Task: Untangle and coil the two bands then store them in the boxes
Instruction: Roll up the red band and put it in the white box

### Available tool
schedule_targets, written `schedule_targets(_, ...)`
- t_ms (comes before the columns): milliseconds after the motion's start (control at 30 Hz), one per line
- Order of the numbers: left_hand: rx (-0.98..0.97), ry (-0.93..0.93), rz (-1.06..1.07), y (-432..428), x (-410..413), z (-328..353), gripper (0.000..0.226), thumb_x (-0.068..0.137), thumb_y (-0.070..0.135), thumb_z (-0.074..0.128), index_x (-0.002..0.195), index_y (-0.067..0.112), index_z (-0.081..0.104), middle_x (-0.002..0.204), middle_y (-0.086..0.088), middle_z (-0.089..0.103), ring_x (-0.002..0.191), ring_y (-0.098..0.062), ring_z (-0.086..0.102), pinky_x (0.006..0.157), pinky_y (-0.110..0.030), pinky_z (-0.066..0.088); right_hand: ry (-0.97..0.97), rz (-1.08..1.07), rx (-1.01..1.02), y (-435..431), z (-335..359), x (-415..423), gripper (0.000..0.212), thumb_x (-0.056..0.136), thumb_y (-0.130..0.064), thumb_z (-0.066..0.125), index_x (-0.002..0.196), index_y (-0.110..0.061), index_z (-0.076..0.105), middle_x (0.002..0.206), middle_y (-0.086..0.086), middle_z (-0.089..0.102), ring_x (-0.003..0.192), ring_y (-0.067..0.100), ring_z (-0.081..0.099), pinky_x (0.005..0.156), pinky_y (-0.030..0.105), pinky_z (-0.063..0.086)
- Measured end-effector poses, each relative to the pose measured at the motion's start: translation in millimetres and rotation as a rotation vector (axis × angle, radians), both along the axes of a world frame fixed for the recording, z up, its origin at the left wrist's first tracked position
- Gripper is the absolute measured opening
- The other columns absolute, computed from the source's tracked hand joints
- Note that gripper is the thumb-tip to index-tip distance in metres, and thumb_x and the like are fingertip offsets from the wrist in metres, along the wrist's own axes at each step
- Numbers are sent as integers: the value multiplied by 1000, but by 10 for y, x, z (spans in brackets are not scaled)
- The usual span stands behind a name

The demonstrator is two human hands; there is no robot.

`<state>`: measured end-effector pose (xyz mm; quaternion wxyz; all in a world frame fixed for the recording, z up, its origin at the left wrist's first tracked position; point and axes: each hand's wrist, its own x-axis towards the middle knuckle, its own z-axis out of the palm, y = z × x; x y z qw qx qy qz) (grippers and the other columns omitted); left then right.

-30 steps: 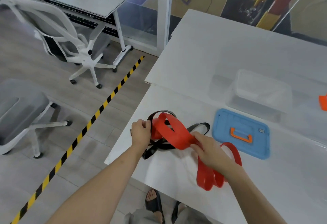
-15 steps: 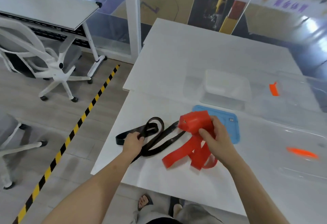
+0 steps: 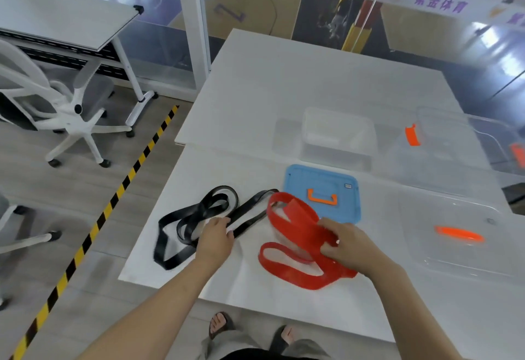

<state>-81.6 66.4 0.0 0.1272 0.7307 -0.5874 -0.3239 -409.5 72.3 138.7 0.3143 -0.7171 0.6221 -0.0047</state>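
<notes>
A black band lies in loose loops on the white table, near its left front edge. My left hand rests on the black band with fingers curled over it. A red band lies in loops to the right, apart from the black one. My right hand grips the red band's folded part. A clear small box stands behind, with its blue lid lying flat before it. A larger clear box stands at the right.
A clear lid with an orange handle lies right of my right hand. White office chairs and a second desk stand on the left, past a yellow-black floor stripe. Glass partitions rise behind the table.
The red band has come free of the black band and moved right. The black band now lies spread on the table. The camera has swung right.
</notes>
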Motion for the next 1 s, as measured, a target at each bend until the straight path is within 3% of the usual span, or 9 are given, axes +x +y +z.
schedule_targets(167,15,105,-172,132,-543,-13,55,103,21,56,155,9,41,152,-13,47,141,-27,46,116,-31,34,264,221,60,65,-337,-353,32,86,-28,56,117,-34,60,99,-4,73,89,22,67,77,32,51)
schedule_targets(300,57,134,-256,193,-907,-1,62,101,20,53,159,24,32,161,-7,38,149,-24,37,120,-32,32,304,255,76,111,-561,-600,21,84,-25,56,104,-30,60,94,-2,72,88,22,65,73,32,45)
schedule_targets(367,91,110,-317,230,-1044,-46,65,100,24,49,159,38,26,165,-6,33,146,-25,42,119,-35,37,327,293,102,121,-672,-676,22,85,-24,58,107,-29,61,100,0,70,95,25,65,78,37,45)
schedule_targets(467,172,76,-409,293,-1231,-82,73,100,17,50,163,38,17,167,-4,22,136,-30,51,115,-36,44,318,334,183,145,-850,-776,19,86,-21,58,104,-27,58,103,1,66,96,26,62,80,40,47)
schedule_targets(667,128,71,-316,363,-1443,-140,40,105,33,49,143,26,54,144,0,52,129,-20,55,107,-32,46,200,403,224,145,-1011,-897,13,81,-16,59,88,-27,54,88,-8,61,84,20,60,76,41,52)
schedule_targets(767,114,61,-257,354,-1538,-128,32,97,54,56,120,31,60,121,9,58,106,-12,60,90,-30,50,247,401,68,87,-1103,-935,25,80,-18,61,102,-31,63,97,-6,69,94,23,64,89,42,51)
schedule_targets(833,142,48,-212,323,-1596,-115,34,88,46,66,115,31,54,114,8,56,97,-15,59,84,-38,53,291,329,2,62,-1210,-961,36,83,-17,60,116,-32,66,111,-5,70,112,24,63,111,44,40)
schedule_targets(933,193,66,-174,304,-1668,-111,50,79,23,52,129,30,50,113,-1,58,100,-25,61,84,-48,57,286,216,32,78,-1361,-1041,43,93,-22,58,134,-34,63,139,-6,61,139,21,49,129,47,19)
schedule_targets(1000,198,25,-205,343,-1674,-139,71,75,22,42,145,28,50,127,-3,57,116,-28,57,97,-47,53,217,230,56,107,-1414,-1100,45,98,-34,60,143,-35,60,154,-4,53,149,21,42,127,45,22)
